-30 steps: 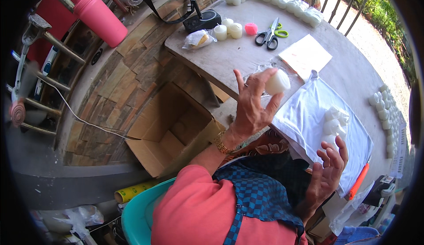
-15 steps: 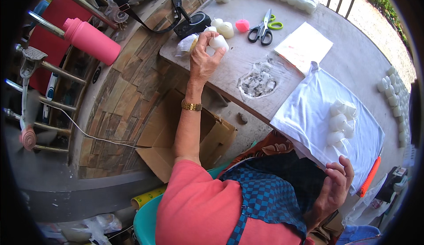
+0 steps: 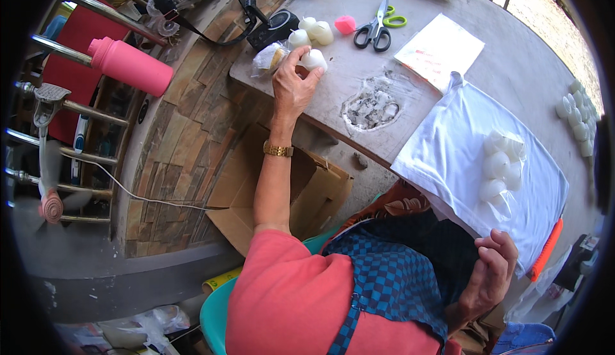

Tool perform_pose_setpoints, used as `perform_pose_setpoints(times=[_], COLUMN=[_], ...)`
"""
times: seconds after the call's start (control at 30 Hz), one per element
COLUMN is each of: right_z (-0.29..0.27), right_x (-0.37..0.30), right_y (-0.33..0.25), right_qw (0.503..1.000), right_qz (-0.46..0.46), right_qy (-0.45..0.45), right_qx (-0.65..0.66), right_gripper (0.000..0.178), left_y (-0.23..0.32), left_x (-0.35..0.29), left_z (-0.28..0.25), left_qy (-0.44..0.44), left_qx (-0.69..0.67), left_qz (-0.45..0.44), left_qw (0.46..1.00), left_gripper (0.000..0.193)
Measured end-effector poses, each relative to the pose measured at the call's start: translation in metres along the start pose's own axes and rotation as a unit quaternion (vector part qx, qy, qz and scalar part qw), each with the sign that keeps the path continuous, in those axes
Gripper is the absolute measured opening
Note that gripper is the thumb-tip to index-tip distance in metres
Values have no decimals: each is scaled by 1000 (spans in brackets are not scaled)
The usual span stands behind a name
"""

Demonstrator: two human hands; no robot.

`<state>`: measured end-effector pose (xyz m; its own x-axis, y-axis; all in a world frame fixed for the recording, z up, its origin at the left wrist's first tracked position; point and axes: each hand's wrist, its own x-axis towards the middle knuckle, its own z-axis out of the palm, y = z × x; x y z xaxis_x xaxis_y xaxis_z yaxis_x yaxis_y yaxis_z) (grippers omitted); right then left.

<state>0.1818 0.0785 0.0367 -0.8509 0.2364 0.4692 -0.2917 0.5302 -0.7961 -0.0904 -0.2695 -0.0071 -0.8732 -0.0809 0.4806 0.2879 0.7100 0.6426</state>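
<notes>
- The left grip (image 3: 293,85) is clamped on a white candle (image 3: 314,59) on the bench (image 3: 359,67), near the top middle.
- The right grip (image 3: 490,272) is curled loosely and holds nothing, at the lower right.
- Scissors (image 3: 378,28) lie near the top.

You're wearing a coral-pink short-sleeved top (image 3: 288,297), the sleeve ending above the elbow and leaving your forearm bare. A blue-and-black checked apron (image 3: 384,278) is hanging over it, a strap running up to your shoulder. A gold wristwatch (image 3: 278,151) is sitting just below your left hand (image 3: 291,89). Your right hand (image 3: 490,272) is wearing nothing.
</notes>
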Motion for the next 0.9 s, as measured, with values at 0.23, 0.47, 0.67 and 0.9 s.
perform_pose_setpoints(times=[0.23, 0.47, 0.67, 0.9], right_z=[7, 21, 15, 8], right_x=[-5, -6, -20, -42], right_y=[-5, -1, 5, 11], right_qw=[999, 973, 907, 860], right_qz=[15, 125, 257, 295], right_qy=[-13, 9, 51, 95], right_qx=[47, 194, 329, 406], right_gripper=[13, 29, 35, 34], left_y=[84, 169, 191, 202], left_x=[-48, -131, -171, -185], left_z=[12, 44, 60, 65], left_qy=[-51, -182, -268, -267], left_qx=[-340, -252, -323, -353], left_qz=[-78, 156, 202, 239], left_qw=[936, 938, 885, 865], left_gripper=[57, 75, 77, 74])
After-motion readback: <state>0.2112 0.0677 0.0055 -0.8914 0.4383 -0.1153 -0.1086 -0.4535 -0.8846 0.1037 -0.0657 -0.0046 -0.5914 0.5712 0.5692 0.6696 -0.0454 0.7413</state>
